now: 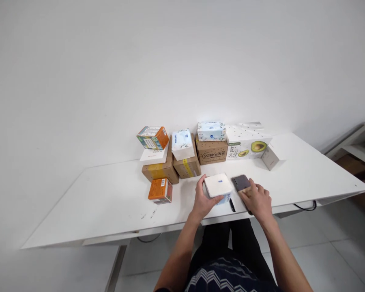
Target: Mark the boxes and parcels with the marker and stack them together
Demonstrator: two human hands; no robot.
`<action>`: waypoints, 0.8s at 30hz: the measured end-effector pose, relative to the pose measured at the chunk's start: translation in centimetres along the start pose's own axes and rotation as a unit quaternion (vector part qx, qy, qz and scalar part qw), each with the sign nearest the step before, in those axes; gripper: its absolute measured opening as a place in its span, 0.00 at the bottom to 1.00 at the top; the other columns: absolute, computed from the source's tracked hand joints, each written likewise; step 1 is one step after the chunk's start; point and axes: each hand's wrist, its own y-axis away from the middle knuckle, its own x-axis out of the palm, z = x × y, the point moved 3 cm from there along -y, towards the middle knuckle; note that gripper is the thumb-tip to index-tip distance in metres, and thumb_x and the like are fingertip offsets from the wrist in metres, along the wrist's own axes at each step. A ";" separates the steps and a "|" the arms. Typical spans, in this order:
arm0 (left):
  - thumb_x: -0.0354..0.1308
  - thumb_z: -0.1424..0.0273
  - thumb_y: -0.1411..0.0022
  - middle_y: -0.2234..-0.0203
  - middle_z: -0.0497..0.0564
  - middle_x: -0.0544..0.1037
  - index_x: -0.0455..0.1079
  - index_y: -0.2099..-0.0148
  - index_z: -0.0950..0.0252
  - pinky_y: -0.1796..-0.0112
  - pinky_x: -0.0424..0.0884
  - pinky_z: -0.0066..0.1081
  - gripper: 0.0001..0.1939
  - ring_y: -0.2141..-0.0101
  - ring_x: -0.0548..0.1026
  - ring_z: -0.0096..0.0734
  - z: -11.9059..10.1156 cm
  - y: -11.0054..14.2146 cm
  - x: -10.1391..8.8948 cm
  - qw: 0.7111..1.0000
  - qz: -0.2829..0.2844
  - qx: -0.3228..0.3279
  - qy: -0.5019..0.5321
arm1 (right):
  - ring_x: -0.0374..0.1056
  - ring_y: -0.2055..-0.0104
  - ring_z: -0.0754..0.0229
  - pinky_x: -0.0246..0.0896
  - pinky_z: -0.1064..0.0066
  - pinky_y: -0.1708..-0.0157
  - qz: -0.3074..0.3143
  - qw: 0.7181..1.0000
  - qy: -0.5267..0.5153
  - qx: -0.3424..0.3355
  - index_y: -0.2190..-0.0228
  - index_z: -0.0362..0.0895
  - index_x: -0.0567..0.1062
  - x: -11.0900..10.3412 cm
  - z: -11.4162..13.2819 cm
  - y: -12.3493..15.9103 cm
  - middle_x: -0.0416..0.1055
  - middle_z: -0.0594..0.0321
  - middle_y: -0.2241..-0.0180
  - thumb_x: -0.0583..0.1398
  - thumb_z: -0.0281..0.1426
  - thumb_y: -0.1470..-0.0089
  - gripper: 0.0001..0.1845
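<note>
- Your left hand (203, 201) clamps the white-and-blue pack (218, 185) between thumb and fingers, likely steadying it.
- Your right hand (260, 203) touches the phone (240, 182); its grip you can't tell.
- Pen (232, 205) and phone sit near the tabletop's (103, 202) front edge; sliding room looks wider leftward, past the orange box (157, 190).

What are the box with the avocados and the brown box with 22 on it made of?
The avocado box looks like smooth white cardboard, maybe lightly coated: it has crisp edges and clean printed pictures. The brown box seems to be plain, dull cardboard, going by its tan colour and dark printing right on it.
</note>
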 end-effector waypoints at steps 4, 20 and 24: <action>0.72 0.58 0.58 0.42 0.59 0.62 0.48 0.35 0.58 0.42 0.56 0.49 0.53 0.41 0.60 0.51 0.2 0.0 0.1 1.000 -0.014 0.006 0.007 | 0.59 0.47 0.38 0.57 0.52 0.54 0.041 0.997 0.004 0.068 0.40 0.42 0.59 0.6 0.2 1.1 0.63 0.45 0.46 0.56 0.51 0.46 0.39; 0.73 0.60 0.60 0.42 0.58 0.63 0.54 0.39 0.58 0.42 0.55 0.46 0.49 0.41 0.61 0.49 0.0 0.2 0.3 0.999 -0.023 0.005 0.035 | 0.69 0.53 0.44 0.63 0.54 0.52 0.102 0.842 -0.490 0.200 0.45 0.39 0.67 -1.6 -3.8 0.3 0.74 0.49 0.55 0.60 0.49 0.56 0.41; 0.74 0.61 0.61 0.44 0.58 0.64 0.55 0.40 0.59 0.42 0.56 0.48 0.48 0.42 0.62 0.49 -0.4 0.2 0.3 0.999 -0.025 0.004 0.031 | 0.71 0.53 0.45 0.68 0.53 0.57 0.132 0.584 -0.770 0.221 0.47 0.44 0.69 -5.0 -3.3 2.8 0.74 0.50 0.52 0.53 0.52 0.49 0.35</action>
